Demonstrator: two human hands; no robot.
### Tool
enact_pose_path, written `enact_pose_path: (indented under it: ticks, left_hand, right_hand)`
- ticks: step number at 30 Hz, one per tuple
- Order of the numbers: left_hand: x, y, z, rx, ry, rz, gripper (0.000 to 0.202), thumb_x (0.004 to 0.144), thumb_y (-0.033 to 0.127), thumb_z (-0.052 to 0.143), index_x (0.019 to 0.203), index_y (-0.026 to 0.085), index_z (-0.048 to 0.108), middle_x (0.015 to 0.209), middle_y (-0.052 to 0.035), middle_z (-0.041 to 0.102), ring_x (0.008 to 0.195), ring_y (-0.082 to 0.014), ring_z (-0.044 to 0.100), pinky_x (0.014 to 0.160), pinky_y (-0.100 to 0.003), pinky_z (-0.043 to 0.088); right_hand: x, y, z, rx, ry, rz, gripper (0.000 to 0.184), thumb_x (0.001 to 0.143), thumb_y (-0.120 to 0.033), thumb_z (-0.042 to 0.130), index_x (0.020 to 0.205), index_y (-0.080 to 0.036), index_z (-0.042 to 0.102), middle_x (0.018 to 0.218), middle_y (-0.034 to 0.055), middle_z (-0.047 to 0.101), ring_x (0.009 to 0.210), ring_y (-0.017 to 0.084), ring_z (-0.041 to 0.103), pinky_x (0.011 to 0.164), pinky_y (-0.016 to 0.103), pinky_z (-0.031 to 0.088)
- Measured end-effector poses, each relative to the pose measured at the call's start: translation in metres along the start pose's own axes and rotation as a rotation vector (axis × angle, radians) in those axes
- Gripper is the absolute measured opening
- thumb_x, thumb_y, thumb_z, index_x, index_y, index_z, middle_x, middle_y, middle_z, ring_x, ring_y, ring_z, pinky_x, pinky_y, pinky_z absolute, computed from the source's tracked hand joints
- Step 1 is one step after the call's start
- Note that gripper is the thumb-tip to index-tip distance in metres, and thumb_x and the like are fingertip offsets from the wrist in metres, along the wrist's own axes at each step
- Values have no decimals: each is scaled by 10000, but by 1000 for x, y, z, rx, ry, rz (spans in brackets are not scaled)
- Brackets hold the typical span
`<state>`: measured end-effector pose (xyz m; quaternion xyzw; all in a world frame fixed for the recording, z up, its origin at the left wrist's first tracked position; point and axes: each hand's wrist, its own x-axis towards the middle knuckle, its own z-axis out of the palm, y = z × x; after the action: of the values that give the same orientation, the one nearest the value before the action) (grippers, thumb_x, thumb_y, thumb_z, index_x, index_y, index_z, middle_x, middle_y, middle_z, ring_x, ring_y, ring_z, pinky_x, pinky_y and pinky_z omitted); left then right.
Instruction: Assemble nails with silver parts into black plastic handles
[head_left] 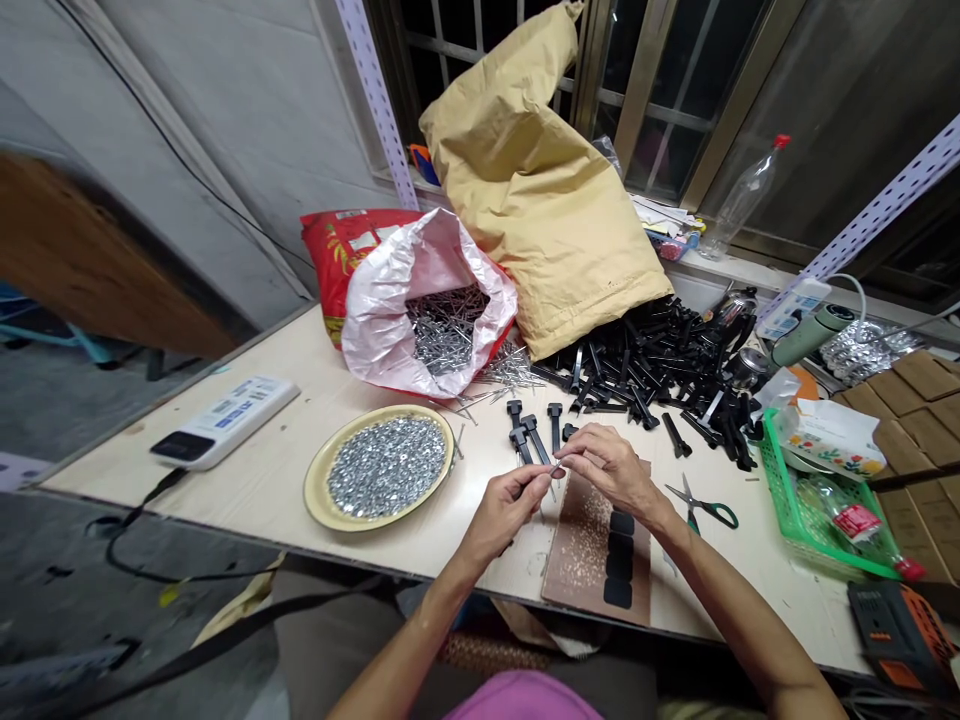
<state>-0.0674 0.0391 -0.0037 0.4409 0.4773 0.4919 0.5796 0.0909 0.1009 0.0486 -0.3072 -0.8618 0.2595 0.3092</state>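
Observation:
My left hand point(501, 515) and my right hand point(611, 470) meet over the table, fingertips pinched together around a thin metal pin point(558, 486). Most of the pin is hidden by the fingers. Just behind them several black plastic pieces with T-shaped heads point(533, 436) lie on the tabletop. Below my right hand is a brown board point(577, 560) bearing black rounded-square pads point(619, 565) in a column and pale specks. Left of my hands sits a yellow dish point(318, 510) full of small shiny metal parts point(386, 465).
A red-and-white sack point(375, 310) of metal pins lies open at the back, beside a large brown paper bag point(540, 190). Black plastic parts point(660, 360) form a heap. Scissors point(701, 505), a green basket point(787, 510) and boxes point(911, 410) are right; a white power strip point(225, 420) is left.

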Motion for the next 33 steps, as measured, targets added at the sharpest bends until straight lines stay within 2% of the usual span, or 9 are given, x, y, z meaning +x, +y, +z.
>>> enact_pose_path:
  ticks: [5,10,17,21,23,25,27,29,33]
  left_hand:
    - [-1,0,3,6,16,36,396,710,481,612,881,141,722,480,54,394,465,-77,319,403,-193,257]
    - [2,1,2,-87,-27,-20,474,699,533,613,905,116,701,490,70,354,439,-57,273,396,-188,222]
    - [0,-1,5,-85,1,-23,466,681,520,643,891,108,699,500,67,367,442,-55,300,389,-185,232]
    - [1,2,8,-128,64,0,392,698,483,649,868,137,717,590,34,473,461,-55,380,397,-179,319]
    - [2,6,10,-198,126,37,339,680,466,674,807,156,729,778,-20,560,593,-91,511,467,-196,426]
    - [4,9,13,-281,172,69,304,643,447,713,751,164,736,989,-67,580,852,-165,584,651,-245,511]
    - [6,12,17,-344,190,84,282,625,430,736,729,168,741,1116,-92,577,1065,-222,544,866,-304,475]
    - [8,12,23,-382,200,86,274,616,426,746,724,175,743,1168,-104,584,1160,-247,501,993,-349,385]
    - [7,11,37,-409,177,50,297,603,451,752,739,187,741,1166,-102,606,1179,-268,495,1036,-400,335]
  right_hand:
    - [-1,-2,5,-34,26,71,353,892,-463,481,695,-214,637,717,15,587,699,153,539,753,326,404]
    - [-1,-1,5,157,32,108,319,910,-458,434,939,-240,665,908,41,605,855,167,570,774,316,446]
    - [1,-2,7,107,84,108,325,875,-441,517,665,-209,602,711,4,566,711,146,542,720,301,422]
    - [-2,-3,11,100,200,211,330,850,-491,519,700,-199,556,756,8,542,724,146,513,686,288,410]
    - [-7,-3,14,156,256,292,320,854,-474,510,703,-194,548,736,5,540,701,141,508,643,269,409]
    - [-15,-2,21,254,234,375,291,851,-447,522,725,-190,573,734,6,568,712,142,531,637,262,421]
    - [-23,-3,31,398,155,429,264,828,-448,554,810,-192,615,786,14,614,770,155,567,668,268,445]
    - [-30,-4,40,557,118,457,296,799,-479,582,873,-197,632,825,17,634,809,160,586,701,275,461]
    - [-43,-6,46,856,166,584,376,729,-547,630,877,-202,618,689,-19,595,619,122,570,595,250,459]
